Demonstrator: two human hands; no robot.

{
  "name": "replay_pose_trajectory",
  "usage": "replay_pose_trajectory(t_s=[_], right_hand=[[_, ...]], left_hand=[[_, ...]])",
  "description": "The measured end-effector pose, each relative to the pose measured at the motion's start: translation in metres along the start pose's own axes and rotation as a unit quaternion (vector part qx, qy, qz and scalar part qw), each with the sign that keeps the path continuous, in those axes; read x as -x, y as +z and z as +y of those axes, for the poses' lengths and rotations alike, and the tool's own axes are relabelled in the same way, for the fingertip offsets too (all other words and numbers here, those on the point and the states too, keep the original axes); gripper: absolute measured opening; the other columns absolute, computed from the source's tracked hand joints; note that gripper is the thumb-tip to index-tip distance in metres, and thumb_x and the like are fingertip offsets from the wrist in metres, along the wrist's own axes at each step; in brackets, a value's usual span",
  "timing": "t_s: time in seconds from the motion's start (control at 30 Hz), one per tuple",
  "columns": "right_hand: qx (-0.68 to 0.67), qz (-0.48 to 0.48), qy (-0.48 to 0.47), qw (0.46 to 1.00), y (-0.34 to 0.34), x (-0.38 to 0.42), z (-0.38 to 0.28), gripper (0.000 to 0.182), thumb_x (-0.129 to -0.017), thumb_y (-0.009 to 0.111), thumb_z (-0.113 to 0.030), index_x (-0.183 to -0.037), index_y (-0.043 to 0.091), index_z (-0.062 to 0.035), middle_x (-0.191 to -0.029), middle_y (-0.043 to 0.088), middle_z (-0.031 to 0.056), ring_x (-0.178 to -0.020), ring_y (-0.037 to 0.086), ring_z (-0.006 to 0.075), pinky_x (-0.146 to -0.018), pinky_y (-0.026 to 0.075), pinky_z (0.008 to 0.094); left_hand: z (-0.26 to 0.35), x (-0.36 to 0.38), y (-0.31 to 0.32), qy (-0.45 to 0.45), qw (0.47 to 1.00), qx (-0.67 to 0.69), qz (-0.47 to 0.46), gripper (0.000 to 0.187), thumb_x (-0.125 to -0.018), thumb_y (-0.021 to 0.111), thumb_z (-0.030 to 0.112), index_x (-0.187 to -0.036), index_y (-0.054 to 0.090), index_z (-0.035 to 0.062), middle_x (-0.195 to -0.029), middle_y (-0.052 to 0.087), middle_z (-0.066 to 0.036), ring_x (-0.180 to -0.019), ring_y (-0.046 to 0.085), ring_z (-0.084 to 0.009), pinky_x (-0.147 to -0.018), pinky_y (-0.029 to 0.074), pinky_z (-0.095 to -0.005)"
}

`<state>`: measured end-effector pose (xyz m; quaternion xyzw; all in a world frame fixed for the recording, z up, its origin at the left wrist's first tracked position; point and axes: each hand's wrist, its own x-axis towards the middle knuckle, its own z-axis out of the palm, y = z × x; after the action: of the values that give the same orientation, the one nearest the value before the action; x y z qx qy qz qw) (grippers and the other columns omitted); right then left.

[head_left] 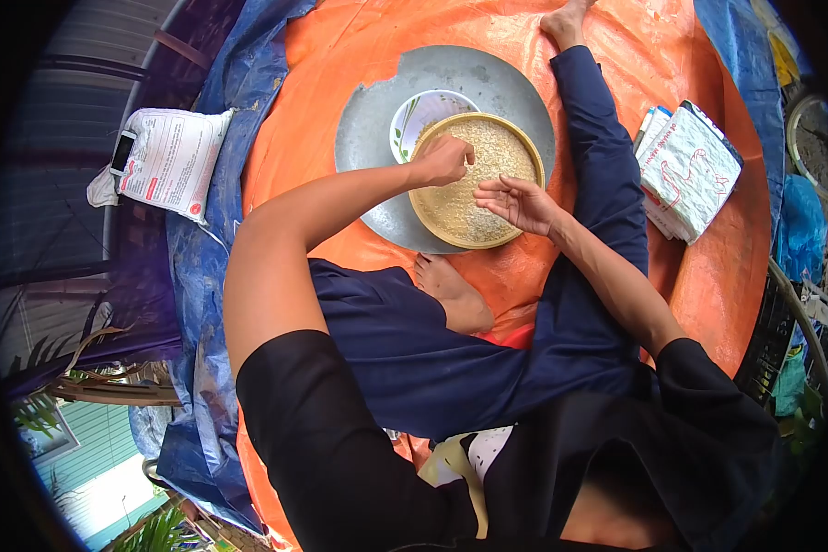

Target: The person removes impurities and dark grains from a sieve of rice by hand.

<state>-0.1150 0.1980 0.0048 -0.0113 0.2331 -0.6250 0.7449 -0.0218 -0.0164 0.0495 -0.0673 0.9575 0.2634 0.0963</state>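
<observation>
You sit cross-legged on the orange tarp (708, 267). Left hand (446, 161) pinches closed, whether on a grain I cannot tell; right hand (517, 201) hovers loosely open over the grain tray (460, 216). Tray remains full; sorting looks early. Bowl (414, 115) just behind.

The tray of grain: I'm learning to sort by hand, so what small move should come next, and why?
Probably lower the left hand, closed in a pinch above the round tray, to pick at the grain. It hovers over the grain's far side, while the right hand rests open-fingered on the near side. The small bowl sits beside the tray on the metal platter.
</observation>
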Motion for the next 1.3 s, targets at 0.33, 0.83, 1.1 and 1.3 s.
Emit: replay_pose_trajectory(t_s=[0.33, 0.83, 1.1, 1.3], right_hand=[[0.116, 0.010, 0.054, 0.992, 0.002, 0.001, 0.009, 0.039, -0.100, 0.047, -0.023, -0.122, 0.053, 0.0099, -0.120, 0.061, 0.0230, -0.111, 0.062, 0.0276, -0.096, 0.052, 0.0307], [0.080, -0.034, 0.080, 0.993, -0.002, -0.003, 0.021, 0.040, -0.101, 0.045, -0.020, -0.126, 0.048, 0.0103, -0.124, 0.058, 0.0247, -0.114, 0.060, 0.0334, -0.101, 0.050, 0.0373], [0.119, 0.012, 0.069, 0.990, -0.015, -0.007, 0.017, 0.037, -0.101, 0.046, -0.016, -0.127, 0.047, 0.0108, -0.124, 0.058, 0.0250, -0.113, 0.061, 0.0299, -0.097, 0.053, 0.0355], [0.124, 0.013, 0.063, 0.990, -0.016, -0.006, 0.016, 0.036, -0.100, 0.048, -0.013, -0.127, 0.047, 0.0096, -0.124, 0.058, 0.0227, -0.112, 0.062, 0.0281, -0.096, 0.053, 0.0340]], left_hand=[[-0.005, -0.001, 0.004, 0.006, 1.000, -0.006, 0.011, 0.022, -0.077, 0.052, 0.003, -0.090, 0.069, 0.0022, -0.076, 0.066, -0.019, -0.074, 0.065, -0.0344, -0.067, 0.050, -0.0429], [-0.006, 0.001, 0.002, 0.014, 0.999, -0.024, -0.020, 0.024, -0.072, 0.057, 0.003, -0.094, 0.068, 0.0021, -0.068, 0.065, -0.014, -0.067, 0.065, -0.0310, -0.063, 0.049, -0.0414], [-0.012, 0.000, 0.006, 0.026, 0.999, -0.023, -0.021, 0.024, -0.072, 0.054, 0.002, -0.092, 0.068, 0.0031, -0.069, 0.065, -0.017, -0.068, 0.064, -0.0314, -0.064, 0.049, -0.0422], [-0.001, 0.001, -0.003, -0.022, 0.996, -0.040, -0.076, 0.029, -0.073, 0.053, 0.001, -0.095, 0.070, 0.0082, -0.088, 0.068, -0.019, -0.088, 0.065, -0.0368, -0.077, 0.051, -0.0452]])
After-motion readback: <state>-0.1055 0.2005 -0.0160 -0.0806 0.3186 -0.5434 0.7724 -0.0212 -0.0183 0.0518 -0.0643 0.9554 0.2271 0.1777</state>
